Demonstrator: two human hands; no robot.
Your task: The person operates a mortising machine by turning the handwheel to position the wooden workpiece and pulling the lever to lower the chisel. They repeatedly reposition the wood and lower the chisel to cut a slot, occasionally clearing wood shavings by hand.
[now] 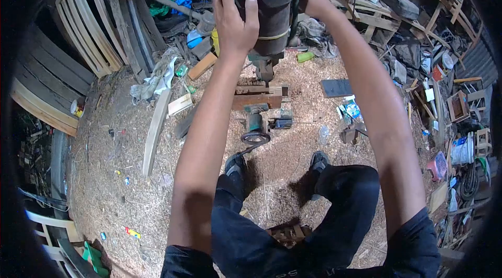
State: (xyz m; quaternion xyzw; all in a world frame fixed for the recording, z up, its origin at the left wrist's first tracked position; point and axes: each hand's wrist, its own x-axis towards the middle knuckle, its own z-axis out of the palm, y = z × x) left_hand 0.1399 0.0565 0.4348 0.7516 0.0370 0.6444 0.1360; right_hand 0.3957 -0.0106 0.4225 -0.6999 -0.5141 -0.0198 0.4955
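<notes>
A dark cylindrical housing (273, 19), like a power tool's motor body, is raised in front of me at the top of the view. Its cap has vent slots and a thin yellow band runs round its lower part. My left hand (235, 24) grips its left side, with fingers and thumb pressed on the casing. On the opposite side my right hand (315, 2) holds it, its fingers partly hidden behind the casing. Beneath it, on the floor, stands a green metal machine part (255, 121) with a handwheel (255, 138), beside reddish-brown wooden pieces (256, 101).
Wood shavings cover the floor (293, 147). Curved boards (89, 27) lean at the left, and a long wooden strip (156, 134) lies left of my arms. A dark flat board (337, 88) lies to the right. Scrap, frames and a pink basket (437, 167) crowd the right side.
</notes>
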